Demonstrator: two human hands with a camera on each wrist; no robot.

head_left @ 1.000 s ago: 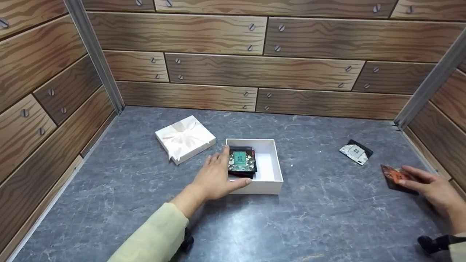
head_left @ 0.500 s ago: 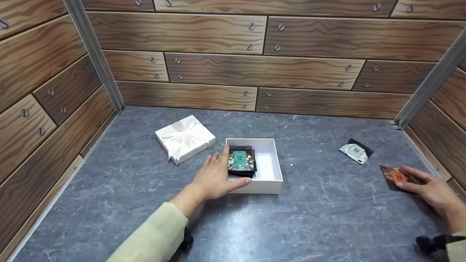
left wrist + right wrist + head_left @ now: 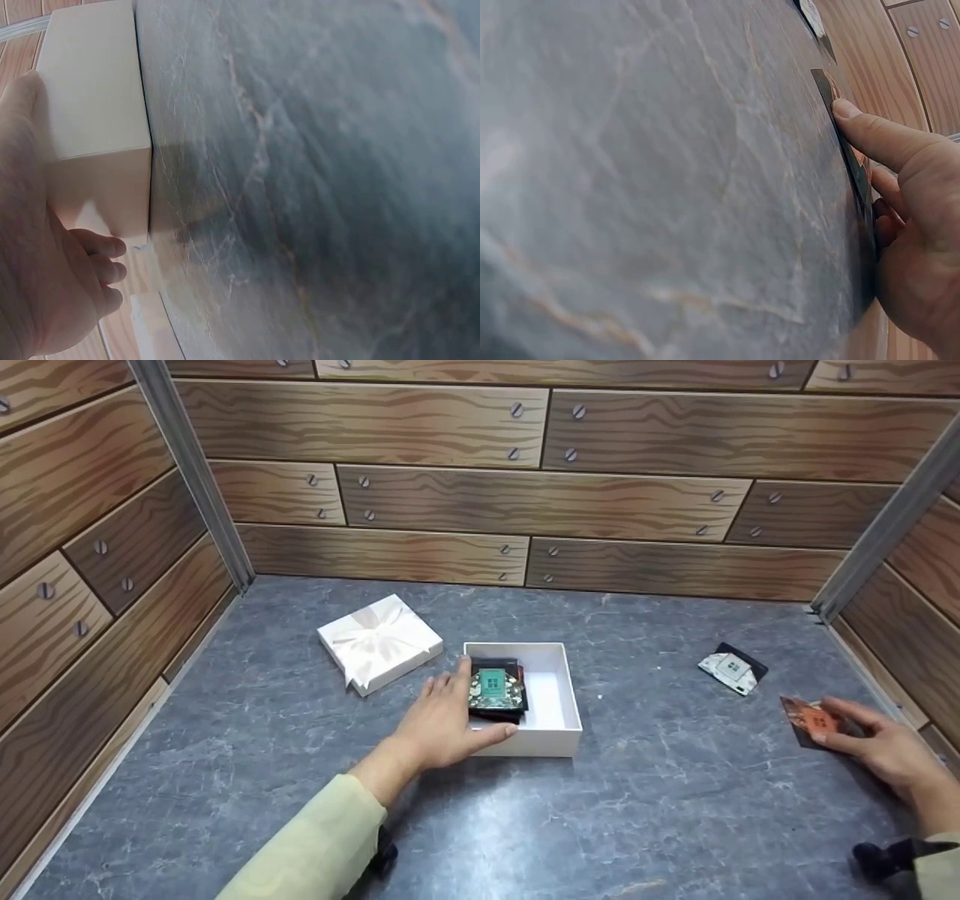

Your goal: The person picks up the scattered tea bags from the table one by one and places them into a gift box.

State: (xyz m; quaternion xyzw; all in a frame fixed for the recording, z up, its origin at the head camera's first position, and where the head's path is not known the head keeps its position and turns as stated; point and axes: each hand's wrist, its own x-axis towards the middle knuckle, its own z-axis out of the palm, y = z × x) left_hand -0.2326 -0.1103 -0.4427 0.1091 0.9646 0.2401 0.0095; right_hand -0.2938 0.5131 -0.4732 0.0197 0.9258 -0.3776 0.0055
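My left hand (image 3: 439, 727) rests against an open white box (image 3: 551, 744), index finger along its left rim and thumb across the front wall. The other fingers lie loosely outside it, as the left wrist view shows. Inside, on the left, sits a stack of dark square packets (image 3: 493, 690) topped by a green floral one. Far to the right, my right hand (image 3: 889, 746) holds a flat orange-and-black packet (image 3: 814, 720) at the table surface between thumb and fingers. The right wrist view has the thumb (image 3: 847, 110) on the packet's face, and the remaining fingers are partly hidden.
A white lid (image 3: 382, 643) with a ribbon bow lies behind and left of the box. Beyond my right hand is a white-and-black packet (image 3: 733, 667). Wood-patterned walls (image 3: 450, 502) enclose the marbled grey table (image 3: 652, 810) at the back and sides.
My right hand has shifted slightly left, and the orange-and-black packet has turned a little under its fingers. The left hand and the box have stayed in place.
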